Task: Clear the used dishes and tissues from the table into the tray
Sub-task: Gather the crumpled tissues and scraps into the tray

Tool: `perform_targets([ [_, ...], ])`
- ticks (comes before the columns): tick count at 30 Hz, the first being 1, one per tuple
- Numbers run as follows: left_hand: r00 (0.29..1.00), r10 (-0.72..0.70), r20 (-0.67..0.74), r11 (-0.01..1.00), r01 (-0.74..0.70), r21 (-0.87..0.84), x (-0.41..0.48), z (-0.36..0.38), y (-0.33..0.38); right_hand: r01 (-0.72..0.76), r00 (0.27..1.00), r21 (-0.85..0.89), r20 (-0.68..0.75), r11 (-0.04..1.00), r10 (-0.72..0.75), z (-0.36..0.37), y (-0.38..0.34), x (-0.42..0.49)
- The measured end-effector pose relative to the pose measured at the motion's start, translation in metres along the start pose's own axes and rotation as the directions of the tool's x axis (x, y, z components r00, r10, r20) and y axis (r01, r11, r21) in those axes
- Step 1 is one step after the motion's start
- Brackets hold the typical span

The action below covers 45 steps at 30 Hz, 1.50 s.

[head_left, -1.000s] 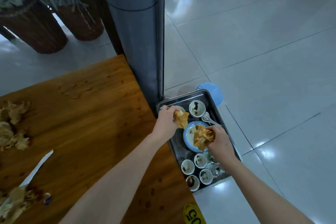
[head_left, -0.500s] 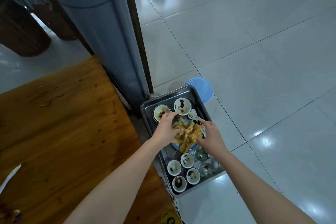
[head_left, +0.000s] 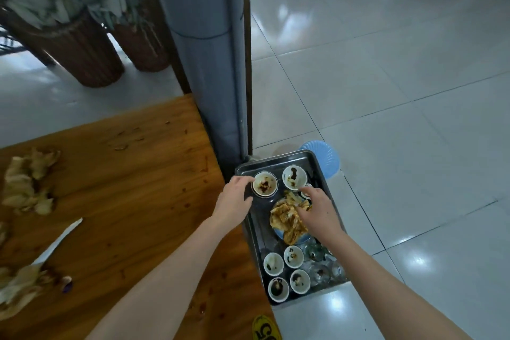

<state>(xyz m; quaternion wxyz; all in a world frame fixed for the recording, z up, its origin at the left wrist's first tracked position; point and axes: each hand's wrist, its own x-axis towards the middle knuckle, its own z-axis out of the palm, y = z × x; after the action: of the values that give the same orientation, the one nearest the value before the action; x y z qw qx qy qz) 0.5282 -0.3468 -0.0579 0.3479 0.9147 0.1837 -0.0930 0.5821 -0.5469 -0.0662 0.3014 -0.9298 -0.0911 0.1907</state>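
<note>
Blue plate (head_left: 277, 232) mostly under tissues (head_left: 287, 219), yellow sticker (head_left: 266, 328) cut off below

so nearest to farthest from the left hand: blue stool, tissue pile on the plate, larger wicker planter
1. Tissue pile, in the tray, just right of the left hand.
2. Blue stool, beyond the tray's far right corner.
3. Larger wicker planter, far upper left on the floor.

**Table, stool and floor**

The wooden table (head_left: 138, 201) carries a far tissue heap (head_left: 27, 182), a near tissue heap (head_left: 19, 287), a white strip (head_left: 59, 240) between them, and scattered crumbs. Beside it, the metal tray (head_left: 255, 229) sits on a blue stool (head_left: 327, 159) on the tiled floor (head_left: 386, 91).
</note>
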Motion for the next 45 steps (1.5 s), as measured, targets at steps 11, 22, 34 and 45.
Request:
perform_targets([
  [11,0.968,-0.150,-0.199,0.988,0.151,-0.009,-0.074,-0.064,-0.068,0.259,0.959,-0.027,0.127,0.965,-0.254,0.033,-0.095,-0.016],
  [22,0.850,-0.374,-0.370,0.922,0.384,-0.049,-0.165,-0.107,-0.143,0.490,0.841,-0.052,0.293,0.870,-0.456,0.101,-0.184,-0.055],
  [34,0.717,-0.561,-0.413,0.815,0.567,-0.122,-0.272,-0.138,-0.251,0.594,0.753,-0.112,0.425,0.796,-0.502,0.204,-0.262,-0.117],
  [45,0.717,-0.570,-0.402,0.820,0.527,-0.222,-0.321,-0.174,-0.339,0.614,0.698,-0.108,0.536,0.782,-0.474,0.300,-0.326,-0.152],
])
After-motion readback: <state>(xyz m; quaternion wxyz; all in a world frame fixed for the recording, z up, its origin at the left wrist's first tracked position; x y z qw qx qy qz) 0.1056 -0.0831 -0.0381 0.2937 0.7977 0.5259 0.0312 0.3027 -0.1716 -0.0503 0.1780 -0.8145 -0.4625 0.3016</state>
